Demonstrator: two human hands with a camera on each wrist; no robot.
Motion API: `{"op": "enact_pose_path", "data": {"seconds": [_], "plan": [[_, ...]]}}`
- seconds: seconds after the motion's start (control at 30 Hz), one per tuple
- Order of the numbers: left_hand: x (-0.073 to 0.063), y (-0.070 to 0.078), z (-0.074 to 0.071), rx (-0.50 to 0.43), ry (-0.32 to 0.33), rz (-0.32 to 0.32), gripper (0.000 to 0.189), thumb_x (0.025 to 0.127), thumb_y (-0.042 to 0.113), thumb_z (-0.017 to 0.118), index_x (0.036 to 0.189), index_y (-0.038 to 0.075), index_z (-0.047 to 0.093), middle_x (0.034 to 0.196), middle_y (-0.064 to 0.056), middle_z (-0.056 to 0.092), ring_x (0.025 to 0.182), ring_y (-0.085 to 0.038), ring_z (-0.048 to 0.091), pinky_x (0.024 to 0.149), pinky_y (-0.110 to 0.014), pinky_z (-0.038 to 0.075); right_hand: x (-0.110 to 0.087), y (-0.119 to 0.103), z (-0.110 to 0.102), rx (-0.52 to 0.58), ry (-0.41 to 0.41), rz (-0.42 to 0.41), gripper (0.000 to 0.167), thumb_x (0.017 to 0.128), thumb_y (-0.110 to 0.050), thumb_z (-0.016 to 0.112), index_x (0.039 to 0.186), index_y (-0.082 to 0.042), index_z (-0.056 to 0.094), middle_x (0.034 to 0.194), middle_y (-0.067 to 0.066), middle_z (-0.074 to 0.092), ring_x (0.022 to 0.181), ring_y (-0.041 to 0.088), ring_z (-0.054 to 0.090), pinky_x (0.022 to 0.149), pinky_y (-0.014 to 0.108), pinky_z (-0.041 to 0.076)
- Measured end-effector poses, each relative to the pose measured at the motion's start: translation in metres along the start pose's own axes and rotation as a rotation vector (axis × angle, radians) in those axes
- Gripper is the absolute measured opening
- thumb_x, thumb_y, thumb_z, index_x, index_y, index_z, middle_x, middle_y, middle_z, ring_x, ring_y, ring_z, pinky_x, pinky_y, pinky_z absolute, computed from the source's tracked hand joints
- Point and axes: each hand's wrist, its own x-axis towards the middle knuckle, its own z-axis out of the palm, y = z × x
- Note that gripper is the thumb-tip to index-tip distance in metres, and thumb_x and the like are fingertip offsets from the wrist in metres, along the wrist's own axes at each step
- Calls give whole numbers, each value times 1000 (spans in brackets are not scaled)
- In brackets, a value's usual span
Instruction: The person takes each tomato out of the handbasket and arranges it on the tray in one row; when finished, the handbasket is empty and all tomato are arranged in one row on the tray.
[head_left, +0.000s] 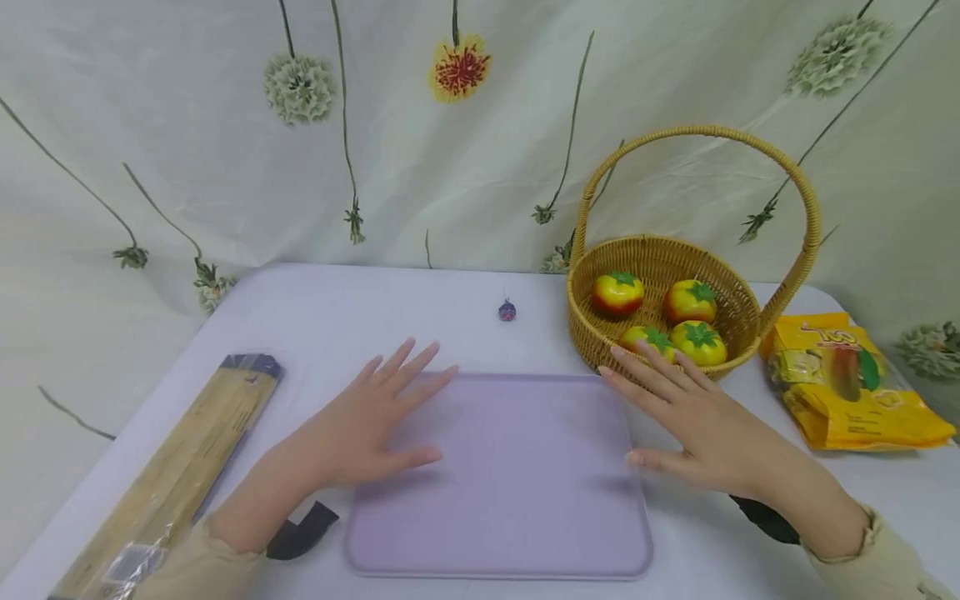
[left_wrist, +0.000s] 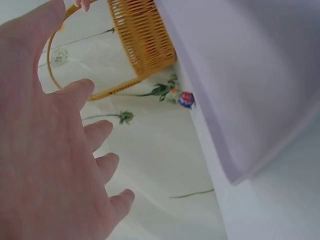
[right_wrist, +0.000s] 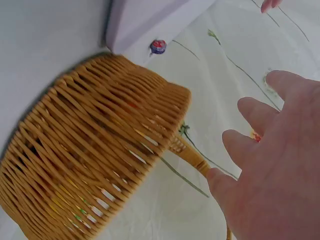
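Observation:
Both hands hover over a pale purple tray on the white table. The left hand spreads its fingers above the tray's left edge, holding nothing. Over the right edge is the right hand, fingers spread too, its fingertips overlapping the front of a wicker basket in the head view. Several yellow-red fruits with green leafy tops, such as this one, lie in the basket. Behind the tray sits a small wrapped lollipop, also seen in the left wrist view as a blue-red ball.
At the right, beside the basket, lies a yellow snack bag with a mango picture. A long wooden piece in clear plastic wrap lies along the left side. A floral cloth hangs behind the table. The basket's tall handle arches upward.

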Motion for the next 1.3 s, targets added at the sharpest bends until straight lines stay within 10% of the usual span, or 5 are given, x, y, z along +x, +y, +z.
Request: {"op": "enact_pose_path", "data": {"seconds": [0.43, 0.93, 1.3], "plan": [[-8, -45, -6, -422, 100, -124, 68, 92, 33, 61, 149, 25, 26, 154, 1, 15, 139, -22, 13, 107, -53, 22, 16, 47, -37, 203, 115, 14, 62, 96, -23, 54, 150, -17, 23, 153, 8, 19, 140, 29, 5, 111, 46, 0], [-8, -77, 34, -823, 189, -202, 49, 97, 15, 54, 142, 4, 38, 147, -14, 32, 135, -28, 25, 106, -50, 25, 12, 96, -27, 502, 243, 443, 47, 101, -29, 41, 143, -6, 36, 145, 20, 31, 130, 44, 24, 96, 70, 21], [-16, -89, 46, -911, 168, -300, 46, 99, 21, 49, 140, 1, 39, 138, -14, 45, 127, -28, 40, 105, -28, 29, 6, 109, -20, 640, 174, 501, 57, 101, -35, 39, 144, 0, 28, 144, 25, 29, 128, 46, 26, 98, 66, 25]]}}
